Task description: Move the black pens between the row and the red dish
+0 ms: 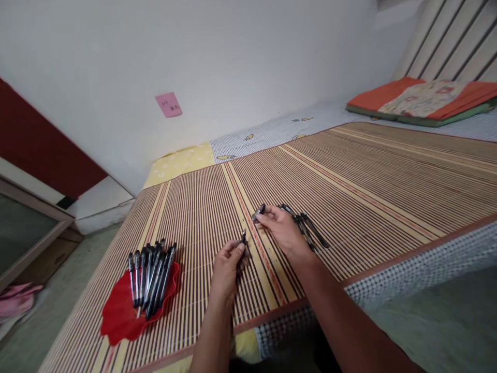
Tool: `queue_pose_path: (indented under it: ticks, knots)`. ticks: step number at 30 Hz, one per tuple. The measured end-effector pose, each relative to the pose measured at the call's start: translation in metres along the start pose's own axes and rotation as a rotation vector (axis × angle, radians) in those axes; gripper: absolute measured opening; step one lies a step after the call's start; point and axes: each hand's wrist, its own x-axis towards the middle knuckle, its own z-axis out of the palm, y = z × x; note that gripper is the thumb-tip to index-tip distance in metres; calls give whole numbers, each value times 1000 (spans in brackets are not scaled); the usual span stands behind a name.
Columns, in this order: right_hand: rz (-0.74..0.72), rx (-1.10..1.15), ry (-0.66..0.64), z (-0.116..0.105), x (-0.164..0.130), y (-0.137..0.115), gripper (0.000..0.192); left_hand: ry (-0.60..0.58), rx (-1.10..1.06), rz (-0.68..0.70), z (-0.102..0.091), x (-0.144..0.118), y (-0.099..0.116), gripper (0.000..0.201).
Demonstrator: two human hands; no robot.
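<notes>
Now, right of the red dish (113, 311), the left hand (230, 259) grasps a pen (243, 238), its tip directed forward, near the small dark piece (259, 211) which the right hand (283, 230), farther from the dish, pinches.

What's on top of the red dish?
Several black-ended pens lie bunched on the red dish, their upper ends showing past its far rim. Overlap hides their exact count and the part of the dish beneath them.

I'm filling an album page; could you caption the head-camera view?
Left hand holding a pen, right hand a small dark piece, over a striped mat with a red dish of pens.
</notes>
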Motion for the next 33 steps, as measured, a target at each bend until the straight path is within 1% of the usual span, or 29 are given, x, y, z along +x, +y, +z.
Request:
queue_pose_path:
  ticks: [2,5,10,13,16,20,24,28,33]
  knots:
    - [-3,62,-13,0,-1,-2,36,-14,32,5,-1,0,-1,33]
    - [2,57,-64,1,-2,-4,36,-27,68,10,-3,1,-2,31]
    - [57,-35,-189,2,-5,-5,30,-59,81,-3,-5,2,-3,29]
    - [76,-94,-272,2,-7,-5,25,-73,44,-10,-5,1,-4,30]
    - [74,-135,-321,3,-8,-5,19,-98,-7,0,-5,1,-5,32]
    - [55,-198,-364,3,-8,-4,17,-138,-85,31,-2,-1,-3,34]
    - [56,-248,-380,3,-8,-3,19,-120,-136,62,1,-5,-1,41]
    - [52,-310,-378,4,-10,-2,23,-129,-114,75,2,-8,-5,44]
    - [30,-376,-396,3,-9,4,26,-140,-48,134,1,-6,-13,40]
